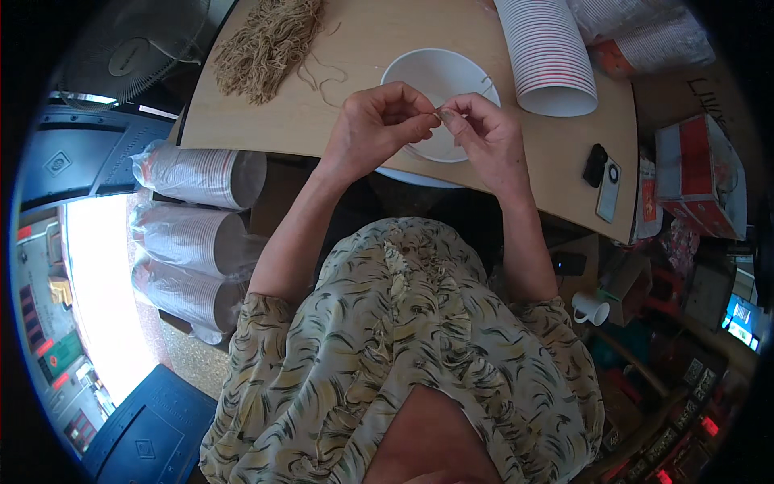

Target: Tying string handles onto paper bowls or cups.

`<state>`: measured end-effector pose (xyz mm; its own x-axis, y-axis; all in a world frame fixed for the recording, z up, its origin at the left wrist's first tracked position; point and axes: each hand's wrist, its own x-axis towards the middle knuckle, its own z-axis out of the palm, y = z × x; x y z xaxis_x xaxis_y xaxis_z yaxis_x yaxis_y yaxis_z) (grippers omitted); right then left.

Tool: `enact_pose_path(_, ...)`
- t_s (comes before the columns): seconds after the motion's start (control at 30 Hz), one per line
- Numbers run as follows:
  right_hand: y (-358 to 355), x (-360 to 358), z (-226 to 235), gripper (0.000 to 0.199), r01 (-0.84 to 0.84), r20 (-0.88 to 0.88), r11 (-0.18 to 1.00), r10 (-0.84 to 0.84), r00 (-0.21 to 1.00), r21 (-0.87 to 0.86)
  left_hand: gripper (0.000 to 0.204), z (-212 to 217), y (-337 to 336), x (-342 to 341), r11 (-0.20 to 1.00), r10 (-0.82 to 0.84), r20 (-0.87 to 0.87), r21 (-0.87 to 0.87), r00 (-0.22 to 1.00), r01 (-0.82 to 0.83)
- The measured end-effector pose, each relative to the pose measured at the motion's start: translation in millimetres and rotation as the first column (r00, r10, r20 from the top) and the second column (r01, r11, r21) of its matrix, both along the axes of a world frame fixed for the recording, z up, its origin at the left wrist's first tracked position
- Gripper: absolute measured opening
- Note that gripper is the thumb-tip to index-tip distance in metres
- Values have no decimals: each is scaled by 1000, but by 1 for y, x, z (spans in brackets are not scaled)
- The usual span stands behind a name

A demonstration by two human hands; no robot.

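Observation:
My left hand (377, 129) and my right hand (490, 141) meet fingertip to fingertip, both closed in a pinch. Whatever lies between the fingers is too small to make out. Right beneath them is a white paper tub (427, 68), its open mouth facing up at the table's front edge. A short tan strand (487, 87) shows at the tub's right rim. Beyond my left hand lies a heaped bundle of tan string (270, 50), with a loose strand (326, 81) trailing from it toward that hand.
A long stack of white tubs (552, 60) lies on the table (258, 129) at the right. A phone (608, 194) and a small black object (594, 164) rest near the right edge. Bagged tub stacks (197, 175) sit at the left, below a fan (129, 56). A mug (590, 308) stands lower right.

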<state>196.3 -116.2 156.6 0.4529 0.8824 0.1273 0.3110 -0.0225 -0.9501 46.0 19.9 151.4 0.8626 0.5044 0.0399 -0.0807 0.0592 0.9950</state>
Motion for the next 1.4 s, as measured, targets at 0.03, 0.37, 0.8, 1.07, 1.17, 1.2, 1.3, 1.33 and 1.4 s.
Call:
enact_pose_path(0.03,0,-1,2,16,-6,-54,1000,5,999,-18,12,3,0,-1,1000,-4,-4,6,1000,4)
enact_pose_path(0.37,1,-1,-4,12,1,-31,1000,0,1000,25,33,8,0,-7,999,-35,-27,19,999,36)
enact_pose_path(0.8,2,2,-7,11,42,-3,997,-42,999,71,52,11,-1,-8,997,-70,-18,26,997,71)
enact_pose_path(1.07,1,2,-1,16,101,-150,993,-91,984,65,55,7,-2,-6,997,-76,22,13,997,76)
enact_pose_path(1.17,2,4,-3,16,100,-193,991,-81,978,92,55,7,-2,-4,998,-61,37,26,997,60)
enact_pose_path(1.2,1,4,-2,16,99,-191,991,-79,978,94,55,5,-2,-3,998,-60,39,28,997,59)
enact_pose_path(1.3,1,3,3,15,85,-216,992,-63,974,90,44,4,-3,-1,998,-10,67,59,998,6)
enact_pose_path(1.33,1,3,6,14,85,-198,991,-63,978,103,35,8,-7,1,981,41,13,191,999,-43)
enact_pose_path(1.4,2,2,11,13,82,-178,990,-61,982,117,20,7,-10,5,926,155,-13,349,988,-140)
